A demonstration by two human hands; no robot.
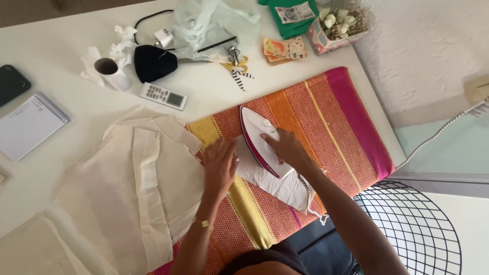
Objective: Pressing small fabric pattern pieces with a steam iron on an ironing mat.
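My right hand (288,147) grips the handle of a white and magenta clothes iron (257,133) that rests on a small piece of white cloth (277,184). The cloth lies on a striped blanket (326,117) of yellow, orange and pink spread over the table. My left hand (220,165) lies flat with fingers apart, pressing the white cloth's left edge beside the iron. A stack of cream fabric pieces (137,193) lies just left of that hand.
A white table (56,51) carries a notebook (28,125), a phone (11,84), a remote (164,95), a paper roll (108,69), a dark cap (153,62), scissors (235,62) and a plastic bag (211,23). A wire chair (415,229) stands lower right.
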